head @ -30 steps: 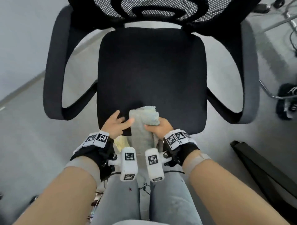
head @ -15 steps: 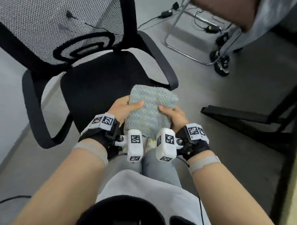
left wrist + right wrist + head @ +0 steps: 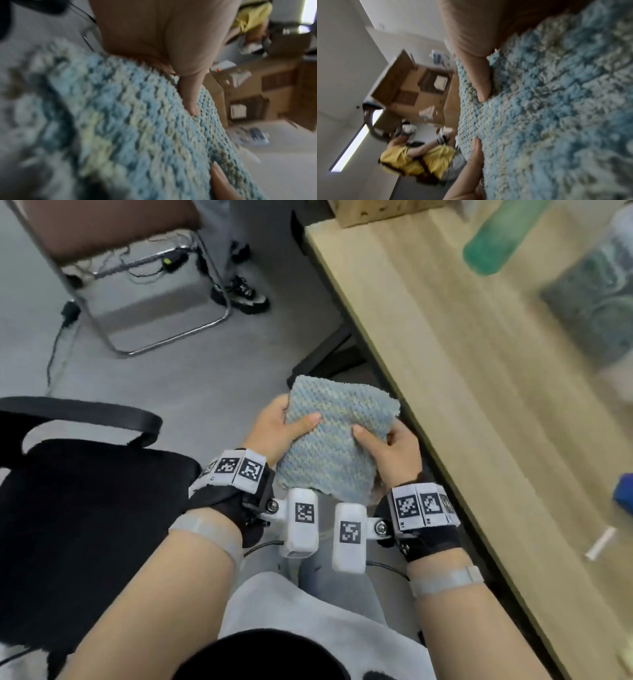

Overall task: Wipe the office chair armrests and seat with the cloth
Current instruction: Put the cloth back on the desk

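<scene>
Hands meet at mid-frame over the person's lap: the left hand (image 3: 274, 426) and right hand (image 3: 394, 448) each grip a side of the folded blue cloth (image 3: 335, 436), thumbs pressed on top, fingers curled beneath, holding it in the air clear of any surface. The chair's seat (image 3: 85, 508) and one armrest (image 3: 85, 410) lie off to the left, apart from the cloth; a wooden desk (image 3: 479, 405) runs along the right. No wiping is under way here, and whether any has been done cannot be told. Next, the cloth likely needs carrying left and pressing flat onto seat or armrest.
</scene>
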Demonstrator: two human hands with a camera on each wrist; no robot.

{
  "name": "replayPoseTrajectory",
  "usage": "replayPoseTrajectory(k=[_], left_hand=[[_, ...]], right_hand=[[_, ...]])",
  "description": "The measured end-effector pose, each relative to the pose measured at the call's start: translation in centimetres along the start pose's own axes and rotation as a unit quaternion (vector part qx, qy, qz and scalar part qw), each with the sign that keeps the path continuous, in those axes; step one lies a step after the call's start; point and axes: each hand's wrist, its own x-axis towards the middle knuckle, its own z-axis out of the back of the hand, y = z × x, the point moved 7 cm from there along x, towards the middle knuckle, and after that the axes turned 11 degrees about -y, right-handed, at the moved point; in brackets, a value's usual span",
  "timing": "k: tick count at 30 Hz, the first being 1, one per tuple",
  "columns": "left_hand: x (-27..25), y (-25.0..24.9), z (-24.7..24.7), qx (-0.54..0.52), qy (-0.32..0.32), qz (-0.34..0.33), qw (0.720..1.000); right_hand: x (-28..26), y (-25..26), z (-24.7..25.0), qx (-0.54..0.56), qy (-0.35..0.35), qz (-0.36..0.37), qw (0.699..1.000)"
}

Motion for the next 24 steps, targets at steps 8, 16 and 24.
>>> replayPoseTrajectory(k=[8,16,24], left_hand=[[2.3,-3.4,-21.4,0.15,0.177,-0.071,0.97],[3.4,-1.7,-30.6,0.275,0.201,-0.118,0.933],[5.0,-2.7,-31.8,0.331,0.2,-0.153,0.91]], right_hand=[[5.1,-3.4,18.0,0.022,-0.24,-0.078,0.967],[6.4,-7.9,24.4,0.057,-0.266,-0.141,0.952],[6.7,-7.7,24.8,-0.017,-0.282,-0.17,0.944]])
